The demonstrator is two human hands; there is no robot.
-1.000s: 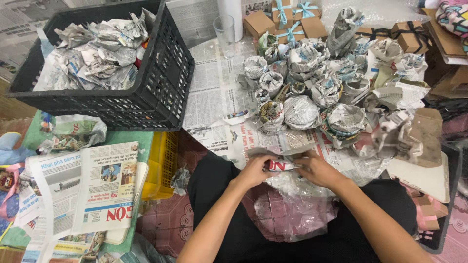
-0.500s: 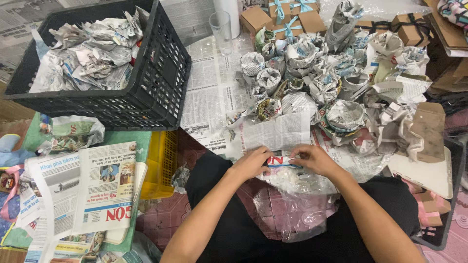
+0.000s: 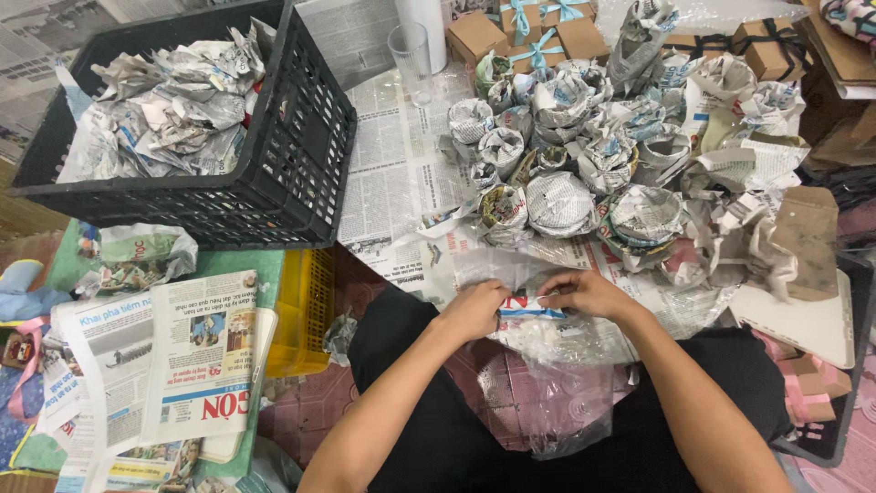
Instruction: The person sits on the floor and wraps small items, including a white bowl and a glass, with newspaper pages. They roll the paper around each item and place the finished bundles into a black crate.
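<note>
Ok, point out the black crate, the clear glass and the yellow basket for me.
black crate (image 3: 301, 160), head view, on its right-hand lattice wall.
clear glass (image 3: 412, 50), head view, on its side wall.
yellow basket (image 3: 301, 306), head view, on its ribbed top face.

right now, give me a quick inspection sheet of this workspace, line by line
surface: floor spread with newspaper sheets; clear plastic sheet over the lap.
job's things: both hands pinch a small newspaper-wrapped bundle between them.
clutter: many newspaper-wrapped bundles heaped ahead; black plastic crate full of crumpled newspaper; newspaper stack at left; yellow basket; clear glass; brown gift boxes with teal ribbon.
hands: left hand and right hand both closed on the bundle.
cables: nothing seen.
surroundings: cardboard pieces at right; more ribboned boxes at the far right edge.
</note>
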